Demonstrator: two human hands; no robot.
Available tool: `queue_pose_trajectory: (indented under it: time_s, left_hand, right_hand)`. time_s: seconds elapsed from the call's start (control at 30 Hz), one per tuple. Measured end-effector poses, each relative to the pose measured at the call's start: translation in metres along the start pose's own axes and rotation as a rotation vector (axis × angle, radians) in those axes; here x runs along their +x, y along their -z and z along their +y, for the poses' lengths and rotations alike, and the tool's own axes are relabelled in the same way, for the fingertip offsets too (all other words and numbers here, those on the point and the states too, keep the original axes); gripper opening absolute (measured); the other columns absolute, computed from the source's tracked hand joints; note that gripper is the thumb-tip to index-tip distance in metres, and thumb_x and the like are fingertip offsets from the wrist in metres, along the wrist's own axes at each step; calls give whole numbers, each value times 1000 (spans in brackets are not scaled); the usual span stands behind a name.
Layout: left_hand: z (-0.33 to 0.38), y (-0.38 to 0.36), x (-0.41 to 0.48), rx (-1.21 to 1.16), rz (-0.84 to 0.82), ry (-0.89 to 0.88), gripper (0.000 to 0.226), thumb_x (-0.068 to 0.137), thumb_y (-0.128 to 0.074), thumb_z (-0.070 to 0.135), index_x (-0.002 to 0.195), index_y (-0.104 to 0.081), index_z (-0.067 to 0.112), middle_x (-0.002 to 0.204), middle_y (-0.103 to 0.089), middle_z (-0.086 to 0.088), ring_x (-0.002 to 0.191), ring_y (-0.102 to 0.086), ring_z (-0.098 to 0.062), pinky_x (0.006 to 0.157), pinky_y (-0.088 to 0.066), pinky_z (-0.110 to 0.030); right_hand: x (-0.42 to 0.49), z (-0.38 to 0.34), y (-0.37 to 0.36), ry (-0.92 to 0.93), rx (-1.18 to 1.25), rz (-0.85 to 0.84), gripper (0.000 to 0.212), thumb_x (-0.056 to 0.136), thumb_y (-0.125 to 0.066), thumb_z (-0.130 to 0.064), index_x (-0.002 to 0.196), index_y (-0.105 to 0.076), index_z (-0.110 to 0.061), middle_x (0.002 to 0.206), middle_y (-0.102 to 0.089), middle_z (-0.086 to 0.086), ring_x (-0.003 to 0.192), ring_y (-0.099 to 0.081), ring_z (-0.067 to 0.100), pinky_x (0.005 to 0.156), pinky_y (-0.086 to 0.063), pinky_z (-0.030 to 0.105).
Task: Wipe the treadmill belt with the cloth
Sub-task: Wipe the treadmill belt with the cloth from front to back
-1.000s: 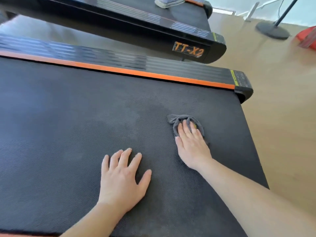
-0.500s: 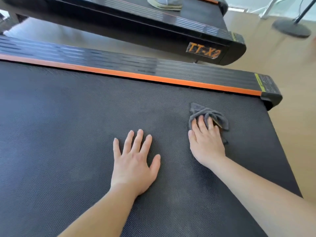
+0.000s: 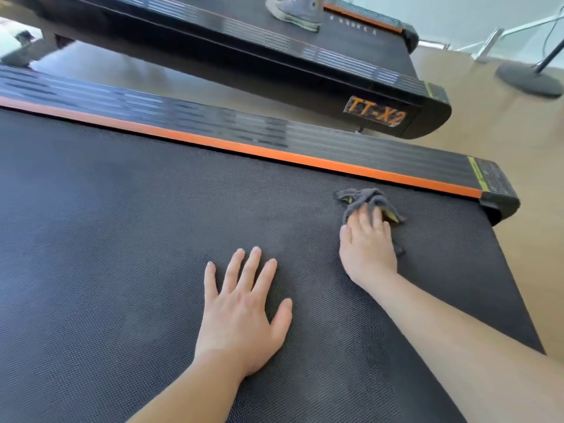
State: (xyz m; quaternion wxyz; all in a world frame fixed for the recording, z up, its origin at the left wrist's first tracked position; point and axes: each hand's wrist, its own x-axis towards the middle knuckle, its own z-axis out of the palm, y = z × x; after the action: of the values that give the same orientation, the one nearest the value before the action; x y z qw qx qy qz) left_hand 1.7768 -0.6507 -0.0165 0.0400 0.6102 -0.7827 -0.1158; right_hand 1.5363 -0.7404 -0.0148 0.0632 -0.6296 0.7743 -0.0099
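The black textured treadmill belt fills most of the view. A small crumpled grey cloth with a yellow-green patch lies on the belt near the far right end, close to the orange side rail. My right hand presses flat on the cloth with straight fingers; most of the cloth is under them. My left hand rests flat on the bare belt with fingers spread, to the left of and nearer than the right hand.
A second treadmill marked TT-X2 stands beyond, with a person's grey sneaker on its belt. Wooden floor lies past the belt's right end. A round black stand base sits at the far right.
My right hand has pushed the cloth away from me toward the orange rail. The left hand stays flat on the belt. The camera has shifted, so the scene has moved right in view.
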Motion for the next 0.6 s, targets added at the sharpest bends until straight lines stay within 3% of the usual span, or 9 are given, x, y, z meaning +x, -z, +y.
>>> queue_pose_trajectory:
  time_s: [0.1,0.17,0.23,0.3,0.37,0.43,0.53,0.6]
  left_hand:
    - [0,1,0,-7,10,8,76,95,-22,74,161,-27,37,172,-10,9,159,3,-18,126,3,-60]
    - [1,3,0,-24,10,13,76,94,-22,75,161,-27,38,172,-9,10,159,5,-16,126,4,-58]
    - [1,3,1,-22,19,4,76,94,-20,75,162,-22,39,172,-4,11,159,9,-15,125,8,-57]
    - [0,2,0,-24,22,0,76,95,-20,75,162,-21,39,172,-4,11,159,9,-15,125,8,-57]
    - [-1,0,-1,-23,38,7,76,95,-22,74,161,-26,37,172,-9,10,159,4,-16,126,4,-58]
    - [-1,-1,0,-17,27,12,76,95,-23,74,161,-30,35,171,-14,9,159,-1,-17,126,1,-59]
    - [-1,-3,0,-6,18,3,75,96,-26,73,159,-33,34,170,-20,8,159,-6,-18,126,-2,-60]
    - [-1,-3,0,-15,13,11,75,95,-28,73,159,-36,34,170,-21,8,159,-8,-18,126,-3,-59]
  right_hand:
    - [-26,-16,3,461,-3,-67,64,107,-9,-43,165,-6,-16,173,3,-1,160,6,20,130,-3,40]
    - [-35,-6,11,631,-20,-179,61,111,-17,-44,164,2,-23,170,15,-9,156,19,9,129,6,34]
    - [-13,27,15,534,-98,-155,60,110,-15,-43,165,-2,-23,172,11,-6,158,15,11,130,-1,37]
    - [11,60,25,200,-154,-76,65,105,-9,-41,163,-19,-13,172,-12,10,157,-8,26,126,-18,45]
    - [20,77,26,-121,-123,-70,65,105,-9,-39,162,-17,-7,171,-12,14,156,-9,32,126,-17,51]
    - [19,63,19,-259,-50,-79,61,109,-12,-34,164,-13,-7,173,-6,12,158,-3,33,127,-11,50]
    - [9,15,13,-120,2,32,72,99,-1,-34,156,-34,-4,167,-25,15,151,-17,38,120,-25,52]
    - [-4,-17,8,185,75,-21,64,107,-8,-35,162,-23,-7,172,-14,9,158,-6,29,127,-14,48]
